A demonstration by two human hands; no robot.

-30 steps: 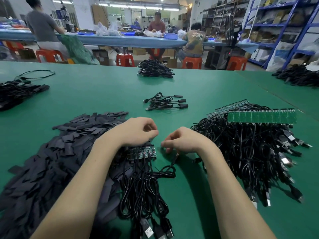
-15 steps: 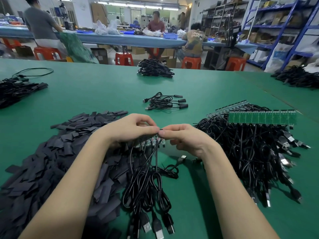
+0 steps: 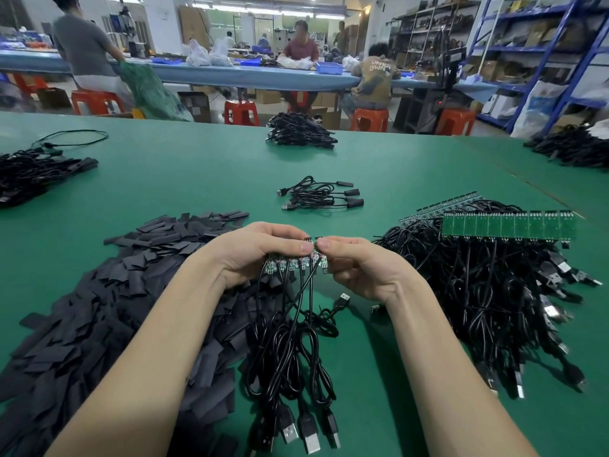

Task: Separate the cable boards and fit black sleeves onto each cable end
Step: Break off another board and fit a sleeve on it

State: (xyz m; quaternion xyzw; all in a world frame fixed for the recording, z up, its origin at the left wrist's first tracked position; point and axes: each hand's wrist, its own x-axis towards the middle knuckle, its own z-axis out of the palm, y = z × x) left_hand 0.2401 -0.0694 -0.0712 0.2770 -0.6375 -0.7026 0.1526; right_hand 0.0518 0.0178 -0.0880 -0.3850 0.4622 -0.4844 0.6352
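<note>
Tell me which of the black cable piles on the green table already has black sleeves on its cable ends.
The small bundle of cables at mid-table, just beyond the hands: three ends there wear black sleeves. The big pile on the right shows bare green boards.

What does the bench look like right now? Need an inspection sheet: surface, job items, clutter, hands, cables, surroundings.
Surface: green table, no damage seen.
Job's things: short board strip held above the table by both hands; pile of black sleeves to the left; uncut board strip lying on the cable heap to the right.
Clutter: three sleeved cables at centre; more cable bundles at the far edge, the left and the far right.
Grippers: left hand and right hand each pinch the short strip, thumbs nearly meeting.
Cables: black leads hang from the held strip, USB plugs resting near the front edge.
Surroundings: other workers at a blue table; orange stools; blue shelving.
</note>
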